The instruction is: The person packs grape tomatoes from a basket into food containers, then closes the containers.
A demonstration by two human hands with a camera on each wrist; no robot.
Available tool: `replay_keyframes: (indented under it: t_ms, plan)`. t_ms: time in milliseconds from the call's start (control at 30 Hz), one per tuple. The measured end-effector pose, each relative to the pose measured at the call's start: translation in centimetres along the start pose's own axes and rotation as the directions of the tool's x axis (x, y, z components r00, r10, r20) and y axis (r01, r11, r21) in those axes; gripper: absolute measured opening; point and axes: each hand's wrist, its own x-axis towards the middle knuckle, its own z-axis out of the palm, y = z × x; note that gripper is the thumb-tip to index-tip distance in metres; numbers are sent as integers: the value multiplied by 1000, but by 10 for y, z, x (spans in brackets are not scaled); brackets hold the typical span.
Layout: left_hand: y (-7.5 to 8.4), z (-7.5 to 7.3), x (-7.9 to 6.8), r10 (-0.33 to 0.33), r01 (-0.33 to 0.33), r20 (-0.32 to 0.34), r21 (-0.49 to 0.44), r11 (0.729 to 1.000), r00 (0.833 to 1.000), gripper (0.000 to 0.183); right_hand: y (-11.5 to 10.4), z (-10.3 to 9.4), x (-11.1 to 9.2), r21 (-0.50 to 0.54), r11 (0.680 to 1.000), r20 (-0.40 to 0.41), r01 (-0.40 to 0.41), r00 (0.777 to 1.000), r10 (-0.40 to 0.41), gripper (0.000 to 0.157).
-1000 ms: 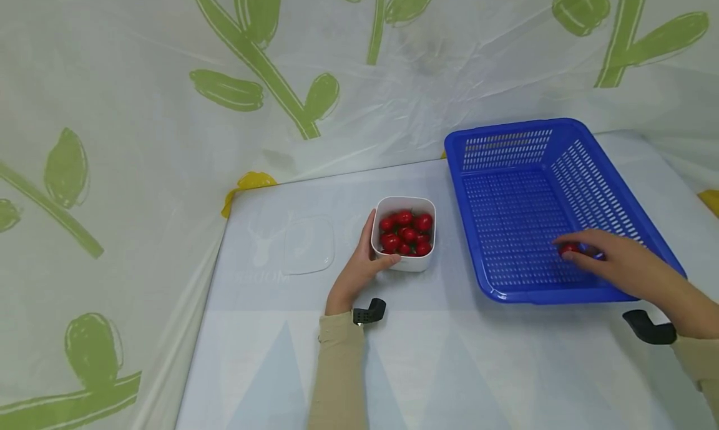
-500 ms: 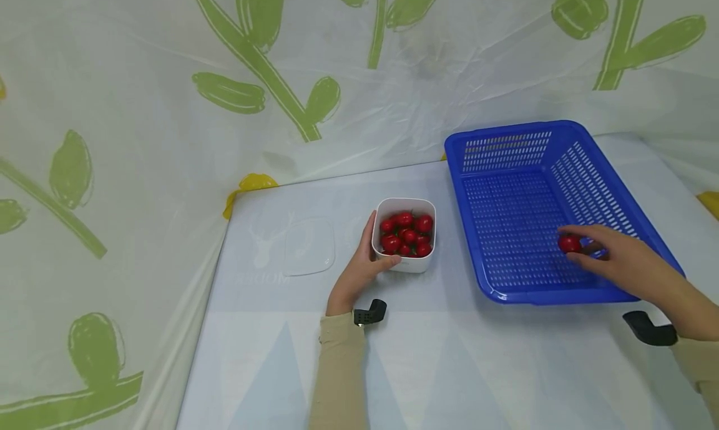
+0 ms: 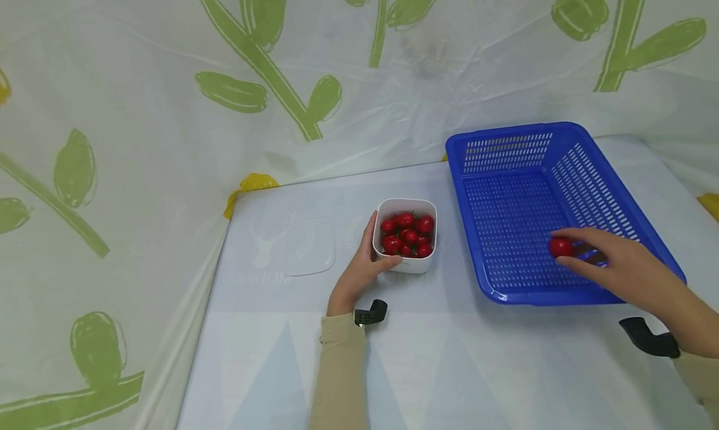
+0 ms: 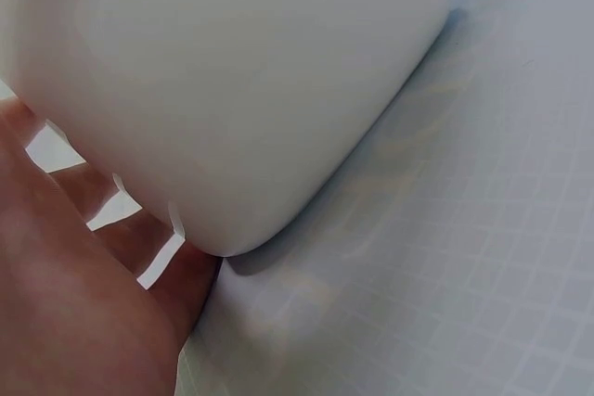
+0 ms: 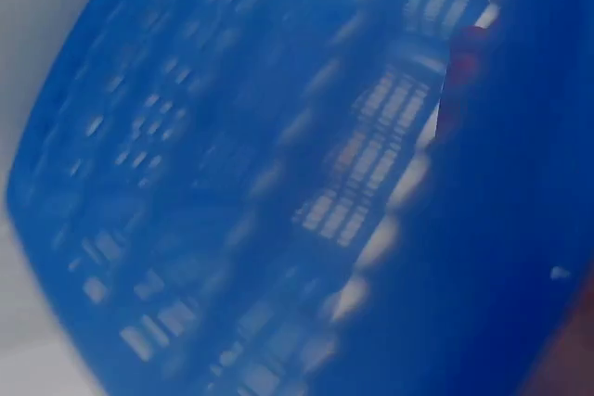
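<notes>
A white square tub [image 3: 412, 266] filled with red cherry tomatoes [image 3: 409, 236] stands on the table in the head view. My left hand [image 3: 362, 268] grips it from the left, thumb along the near side and fingers around the far left. In the left wrist view those fingers [image 4: 83, 183] lie against the tub's white wall [image 4: 241, 90]. Over the blue basket [image 3: 508, 294], my right hand [image 3: 623, 264] pinches one cherry tomato [image 3: 560, 247] between thumb and fingertips. The right wrist view is mostly filled by the blurred basket wall [image 5: 232, 136], with a red patch at its upper right.
A clear square lid [image 3: 309, 246] lies flat on the table [image 3: 404, 355] left of the tub. A pale curtain [image 3: 151, 105] with green plant prints hangs behind the table. The basket's slotted walls [image 3: 592, 174] rise around its floor.
My right hand has lifted the cherry tomato from the basket floor and shifted slightly left with it. The left hand and the tub have stayed in place.
</notes>
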Motion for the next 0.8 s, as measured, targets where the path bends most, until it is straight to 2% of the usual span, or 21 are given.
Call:
replay_keyframes:
  t_ms: [167,333,433,633,800]
  plan:
    - [-3,0,1,-9,9,0,-7,1000,1000,91,-28,1,-2,50,998,-104,28,994,-23,51]
    - [-15,-2,4,-46,46,-24,5,999,999,90,-54,6,3,130,987,-204,97,976,-69,46]
    - [-21,-3,6,-39,40,-29,13,999,999,89,-67,10,10,180,974,-251,135,964,-87,47]
    - [-19,-3,7,-42,43,-27,27,999,999,87,-95,21,23,293,944,-270,153,960,-72,46]
    - [-4,-2,3,-62,62,-6,12,998,998,89,-117,36,35,363,920,-252,147,966,-55,47]
